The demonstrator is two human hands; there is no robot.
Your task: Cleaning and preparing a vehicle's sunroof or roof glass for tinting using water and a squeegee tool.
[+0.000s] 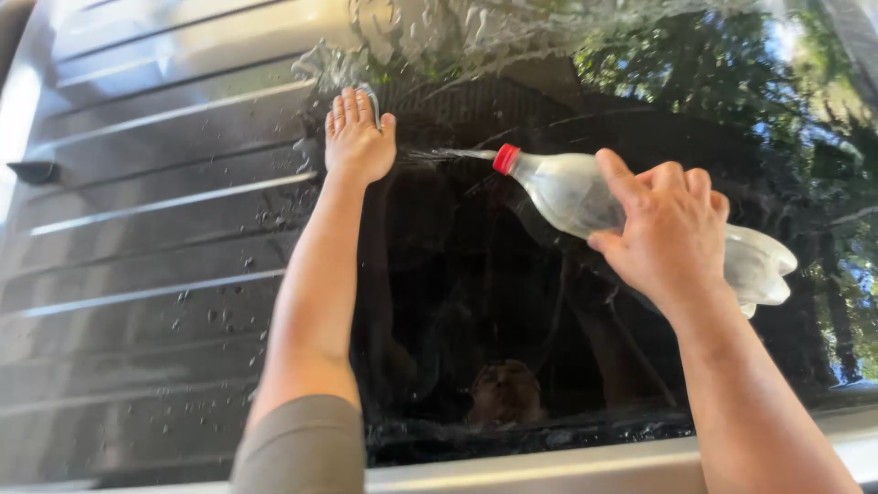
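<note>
Right hand (pixel 668 233) squeezes a clear plastic bottle (pixel 572 194), red cap (pixel 505 158) aimed left, a thin jet of water spraying out; the inside looks cloudy and part-drained. Left hand (pixel 357 137) lies flat and open, fingers spread, against the dark window glass (pixel 476 302), which is wet, suds streaking its top. Trees reflect in it. A ribbed silver vehicle panel (pixel 155 274), spotted with droplets, sits to the left.
</note>
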